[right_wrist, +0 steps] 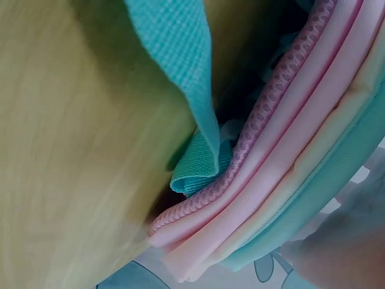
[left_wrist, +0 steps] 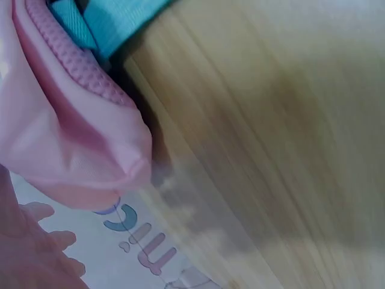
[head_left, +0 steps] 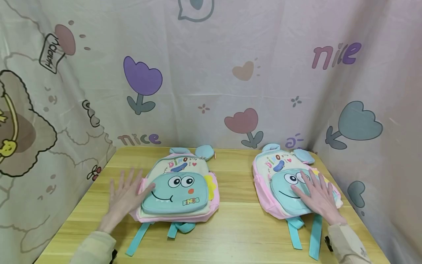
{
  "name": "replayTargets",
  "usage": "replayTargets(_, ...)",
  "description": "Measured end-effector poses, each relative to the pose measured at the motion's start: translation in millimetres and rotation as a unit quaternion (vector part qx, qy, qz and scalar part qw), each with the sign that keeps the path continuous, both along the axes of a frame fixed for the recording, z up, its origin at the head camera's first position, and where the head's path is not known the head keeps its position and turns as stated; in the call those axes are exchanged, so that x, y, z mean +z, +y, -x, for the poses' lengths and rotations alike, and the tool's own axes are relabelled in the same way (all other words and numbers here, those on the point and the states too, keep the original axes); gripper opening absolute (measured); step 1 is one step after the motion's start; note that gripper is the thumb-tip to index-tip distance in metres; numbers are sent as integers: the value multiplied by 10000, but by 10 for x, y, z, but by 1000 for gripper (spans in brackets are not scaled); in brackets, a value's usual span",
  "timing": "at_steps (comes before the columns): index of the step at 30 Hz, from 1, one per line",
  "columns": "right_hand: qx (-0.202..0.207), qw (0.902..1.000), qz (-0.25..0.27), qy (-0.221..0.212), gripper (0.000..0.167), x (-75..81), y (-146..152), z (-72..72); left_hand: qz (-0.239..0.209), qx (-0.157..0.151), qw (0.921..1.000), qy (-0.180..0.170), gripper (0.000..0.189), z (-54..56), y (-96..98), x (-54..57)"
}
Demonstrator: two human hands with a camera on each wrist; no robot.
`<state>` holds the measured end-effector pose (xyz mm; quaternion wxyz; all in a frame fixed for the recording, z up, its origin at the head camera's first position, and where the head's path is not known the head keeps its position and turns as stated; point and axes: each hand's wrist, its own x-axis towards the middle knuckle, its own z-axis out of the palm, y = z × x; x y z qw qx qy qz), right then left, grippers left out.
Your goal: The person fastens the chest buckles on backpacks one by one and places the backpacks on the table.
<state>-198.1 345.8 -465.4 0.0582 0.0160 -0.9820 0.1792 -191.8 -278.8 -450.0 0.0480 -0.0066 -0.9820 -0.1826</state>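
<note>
Two matching children's backpacks lie face up on a wooden table. In the head view the left backpack [head_left: 174,190] has a teal front pocket with a cartoon dinosaur face, pink sides and teal straps. My left hand [head_left: 125,196] is spread at its left edge, the thumb over the pocket's side. The right backpack [head_left: 287,187] lies slightly turned. Over its pocket's right part my right hand [head_left: 319,196] is spread with straight fingers, covering part of the face. Whether the palms press down cannot be told. The wrist views show the pink side [left_wrist: 78,132] and the layered edge [right_wrist: 271,156] close up.
The wooden table [head_left: 234,234] carries both backpacks, with a gap between them. Teal straps [head_left: 315,238] trail toward the front edge. Small round teal pouches [head_left: 204,152] sit by the bags' tops. A printed curtain [head_left: 197,73] hangs behind and on both sides.
</note>
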Motion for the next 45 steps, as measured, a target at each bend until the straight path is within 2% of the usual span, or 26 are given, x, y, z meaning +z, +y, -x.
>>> replayTargets(10,61,9994,116,309,83,-20,58,11,241,-159,9993,228,91,-49,271,32)
replayTargets(14,91,9990,178,404,81,-5,88,16,422,-274,9978,431,90,-44,407,62)
replayTargets(21,180,9985,282,438,78,27,130,0,608,-511,9955,515,88,-41,641,106)
replayTargets(27,154,9982,209,539,75,30,180,-17,592,-683,9939,634,88,-32,841,123)
replayTargets(32,-15,9987,238,458,76,33,250,-22,588,-864,9911,827,87,-18,1017,132)
replayTargets(37,-239,9988,282,305,79,42,306,-24,599,-1100,9886,836,86,-17,1155,114)
replayTargets(41,-402,9985,266,240,81,39,337,-24,741,-1354,9837,927,83,-15,1242,101)
replayTargets(45,-454,9985,309,73,83,38,355,-27,817,-1587,9805,817,82,-9,1348,98)
